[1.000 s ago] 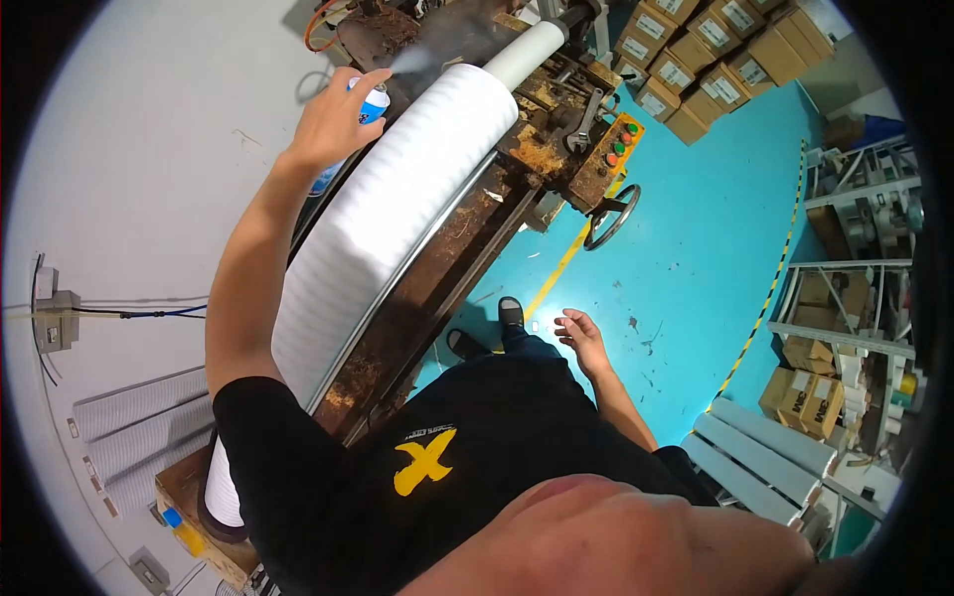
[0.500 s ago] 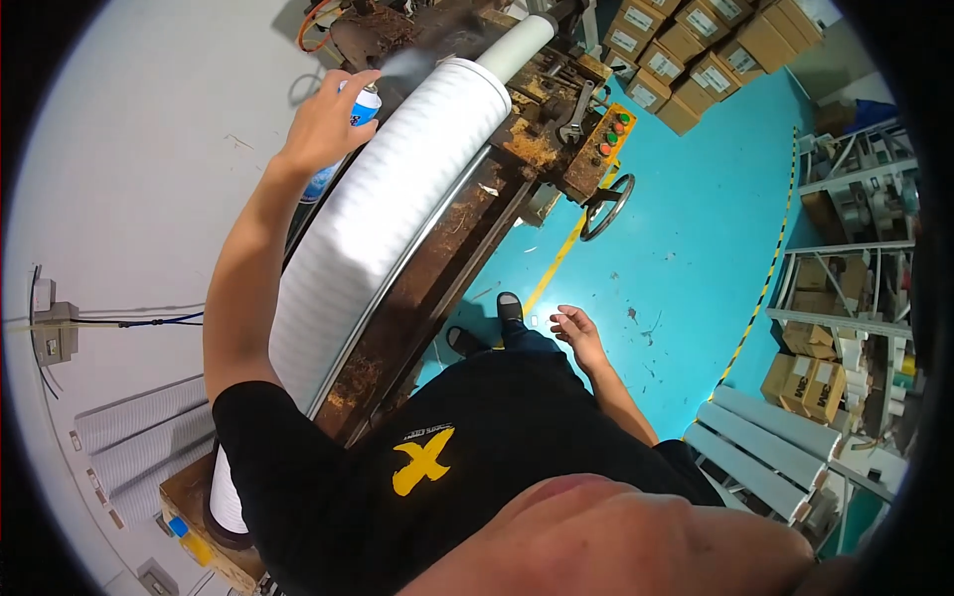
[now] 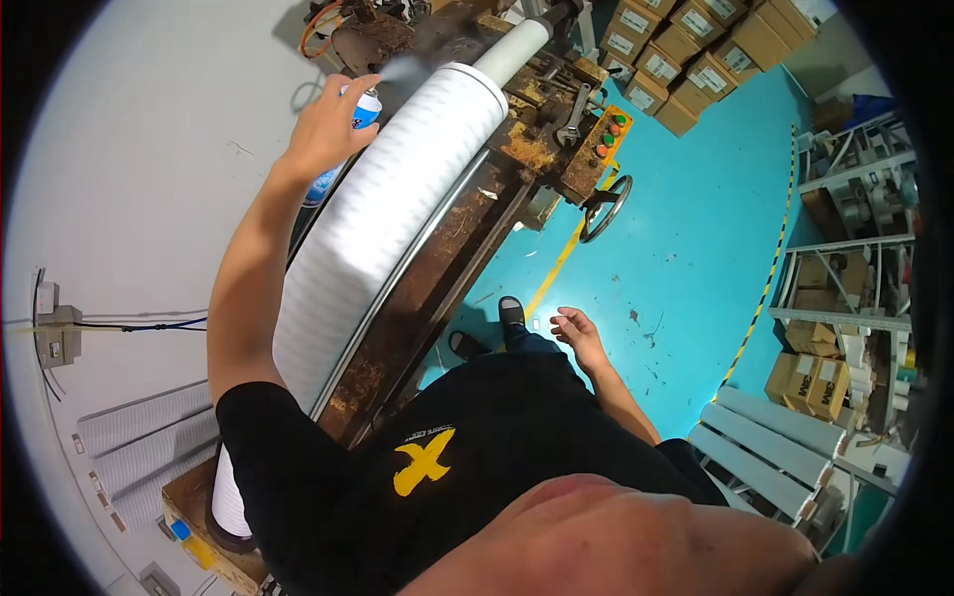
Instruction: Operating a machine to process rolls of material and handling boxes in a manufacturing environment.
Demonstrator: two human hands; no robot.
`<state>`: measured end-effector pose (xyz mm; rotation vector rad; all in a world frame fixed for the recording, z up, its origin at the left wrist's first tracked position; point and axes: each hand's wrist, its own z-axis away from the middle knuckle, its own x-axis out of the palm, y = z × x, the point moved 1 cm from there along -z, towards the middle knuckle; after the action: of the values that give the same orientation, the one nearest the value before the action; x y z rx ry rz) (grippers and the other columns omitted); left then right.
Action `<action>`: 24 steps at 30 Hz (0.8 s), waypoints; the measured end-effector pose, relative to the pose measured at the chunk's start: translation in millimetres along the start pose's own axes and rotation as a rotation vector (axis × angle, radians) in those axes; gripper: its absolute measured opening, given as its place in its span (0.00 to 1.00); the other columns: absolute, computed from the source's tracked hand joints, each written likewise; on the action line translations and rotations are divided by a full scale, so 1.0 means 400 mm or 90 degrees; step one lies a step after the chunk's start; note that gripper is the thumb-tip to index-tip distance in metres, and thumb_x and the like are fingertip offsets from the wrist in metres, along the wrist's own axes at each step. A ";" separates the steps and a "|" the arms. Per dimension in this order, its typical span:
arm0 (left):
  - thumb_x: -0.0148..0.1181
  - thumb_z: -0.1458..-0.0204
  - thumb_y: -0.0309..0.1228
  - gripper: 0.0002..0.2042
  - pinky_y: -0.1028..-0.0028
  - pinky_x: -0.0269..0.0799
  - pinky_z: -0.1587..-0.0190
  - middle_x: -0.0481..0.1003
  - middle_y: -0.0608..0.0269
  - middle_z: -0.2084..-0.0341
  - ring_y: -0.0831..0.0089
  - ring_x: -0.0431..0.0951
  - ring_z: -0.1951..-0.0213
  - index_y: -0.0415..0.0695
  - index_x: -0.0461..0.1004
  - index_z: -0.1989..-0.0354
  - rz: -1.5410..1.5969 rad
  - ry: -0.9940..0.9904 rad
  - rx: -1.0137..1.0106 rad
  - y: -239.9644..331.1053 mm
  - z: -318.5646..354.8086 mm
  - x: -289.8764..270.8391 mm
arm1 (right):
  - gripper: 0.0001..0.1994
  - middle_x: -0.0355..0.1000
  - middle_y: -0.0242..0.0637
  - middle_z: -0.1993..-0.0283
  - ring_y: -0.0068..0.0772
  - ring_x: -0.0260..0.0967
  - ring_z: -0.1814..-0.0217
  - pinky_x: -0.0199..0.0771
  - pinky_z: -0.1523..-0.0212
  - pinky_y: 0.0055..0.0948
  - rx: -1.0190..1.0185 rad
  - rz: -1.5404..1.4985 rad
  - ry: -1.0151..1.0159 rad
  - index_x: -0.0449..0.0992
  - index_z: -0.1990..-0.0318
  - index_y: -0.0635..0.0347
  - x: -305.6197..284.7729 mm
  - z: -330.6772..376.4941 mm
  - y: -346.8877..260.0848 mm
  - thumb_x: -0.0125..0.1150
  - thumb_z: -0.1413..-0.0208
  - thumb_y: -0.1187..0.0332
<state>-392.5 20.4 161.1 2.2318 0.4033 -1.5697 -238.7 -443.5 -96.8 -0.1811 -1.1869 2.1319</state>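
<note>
My left hand [image 3: 326, 127] is closed round a blue and white spray can [image 3: 322, 187], its index finger over the top. A pale mist [image 3: 401, 74] spreads from the nozzle toward the far end of the machine. Alongside the can lies a long white roll [image 3: 397, 179] with faint grey banding, mounted on a pale core tube [image 3: 517, 52]. The can is held at the roll's left side, near its far end. Lower and to the right, my right hand [image 3: 579, 336] hangs over the floor, fingers loosely bent and apart, with nothing in it.
The rusty machine bed [image 3: 437, 253] runs along the roll's right side. An adjustable wrench [image 3: 573, 117] lies by an orange button panel [image 3: 606, 139], above a handwheel [image 3: 606, 209]. Cardboard boxes [image 3: 676, 55] are stacked far right; shelving [image 3: 850, 248] lines the right.
The view has shifted very slightly. My left hand still grips the spray can, with mist at the nozzle in both frames. My right hand has hardly moved.
</note>
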 end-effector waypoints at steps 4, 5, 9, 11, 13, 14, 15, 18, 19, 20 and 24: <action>0.61 0.58 0.32 0.27 0.62 0.70 0.59 0.65 0.53 0.55 0.52 0.72 0.61 0.52 0.63 0.45 0.021 -0.023 -0.011 0.011 -0.004 -0.005 | 0.13 0.71 0.36 0.56 0.26 0.68 0.58 0.67 0.56 0.26 0.014 0.012 0.012 0.68 0.52 0.57 -0.007 -0.002 -0.002 0.54 0.42 0.64; 0.61 0.58 0.32 0.27 0.62 0.70 0.59 0.65 0.53 0.55 0.52 0.72 0.61 0.52 0.63 0.45 0.013 -0.012 0.000 0.014 -0.005 -0.007 | 0.13 0.71 0.36 0.56 0.26 0.68 0.58 0.67 0.56 0.26 -0.003 0.006 0.000 0.68 0.52 0.57 -0.008 -0.001 -0.004 0.54 0.42 0.64; 0.61 0.58 0.32 0.28 0.62 0.70 0.59 0.65 0.53 0.55 0.53 0.73 0.62 0.51 0.62 0.45 0.010 -0.013 0.003 0.024 -0.008 -0.008 | 0.14 0.71 0.36 0.56 0.26 0.68 0.58 0.67 0.56 0.26 -0.003 0.005 -0.003 0.67 0.51 0.58 -0.011 -0.001 -0.008 0.54 0.43 0.64; 0.61 0.58 0.32 0.28 0.62 0.70 0.59 0.65 0.53 0.55 0.53 0.73 0.62 0.51 0.62 0.45 0.010 -0.003 0.011 0.028 -0.009 -0.007 | 0.14 0.71 0.36 0.56 0.26 0.68 0.58 0.67 0.56 0.26 -0.004 0.006 -0.003 0.67 0.51 0.58 -0.012 -0.001 -0.011 0.54 0.43 0.64; 0.61 0.58 0.32 0.28 0.62 0.70 0.59 0.65 0.53 0.55 0.53 0.73 0.62 0.51 0.62 0.45 0.013 -0.003 0.010 0.032 -0.011 -0.007 | 0.14 0.71 0.36 0.56 0.26 0.68 0.58 0.67 0.55 0.26 0.012 0.015 0.005 0.67 0.51 0.58 -0.014 -0.001 -0.013 0.54 0.43 0.64; 0.61 0.58 0.31 0.28 0.63 0.70 0.59 0.65 0.53 0.55 0.53 0.73 0.62 0.51 0.62 0.45 0.013 -0.001 0.014 0.033 -0.012 -0.007 | 0.14 0.71 0.36 0.56 0.26 0.68 0.58 0.67 0.55 0.26 -0.005 0.010 -0.005 0.67 0.51 0.58 -0.014 -0.002 -0.016 0.54 0.43 0.64; 0.61 0.58 0.31 0.28 0.63 0.71 0.60 0.65 0.53 0.55 0.54 0.73 0.62 0.51 0.62 0.45 0.019 -0.010 0.010 0.034 -0.012 -0.006 | 0.15 0.71 0.35 0.56 0.25 0.68 0.58 0.67 0.55 0.26 -0.004 0.013 -0.005 0.67 0.51 0.58 -0.015 -0.001 -0.017 0.54 0.43 0.64; 0.62 0.58 0.31 0.28 0.63 0.71 0.60 0.65 0.54 0.56 0.54 0.73 0.62 0.51 0.62 0.45 0.016 -0.017 0.003 0.036 -0.014 -0.005 | 0.15 0.71 0.35 0.57 0.25 0.68 0.58 0.67 0.56 0.26 -0.003 0.013 -0.006 0.67 0.51 0.58 -0.017 -0.002 -0.019 0.54 0.43 0.64; 0.62 0.58 0.31 0.28 0.63 0.71 0.60 0.65 0.54 0.56 0.54 0.73 0.62 0.51 0.62 0.45 0.016 -0.016 0.004 0.036 -0.015 -0.004 | 0.15 0.71 0.35 0.57 0.25 0.68 0.58 0.67 0.56 0.26 0.011 0.014 0.001 0.67 0.51 0.58 -0.019 -0.002 -0.018 0.54 0.43 0.63; 0.60 0.59 0.32 0.28 0.62 0.71 0.61 0.65 0.51 0.55 0.52 0.73 0.63 0.53 0.62 0.45 0.016 -0.003 0.017 0.036 -0.016 -0.005 | 0.15 0.71 0.35 0.57 0.25 0.68 0.58 0.67 0.56 0.26 -0.003 0.011 -0.006 0.67 0.51 0.58 -0.019 -0.003 -0.019 0.54 0.43 0.63; 0.59 0.59 0.32 0.29 0.60 0.71 0.61 0.65 0.49 0.54 0.51 0.73 0.64 0.55 0.61 0.44 0.024 0.003 0.024 0.037 -0.018 -0.002 | 0.15 0.71 0.35 0.57 0.26 0.69 0.59 0.67 0.56 0.26 -0.007 0.017 -0.010 0.67 0.51 0.57 -0.023 -0.005 -0.017 0.54 0.43 0.63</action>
<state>-380.3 10.5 166.3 2.2584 0.3336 -1.5666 -227.4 -445.6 -94.5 -0.1852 -1.2117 2.1540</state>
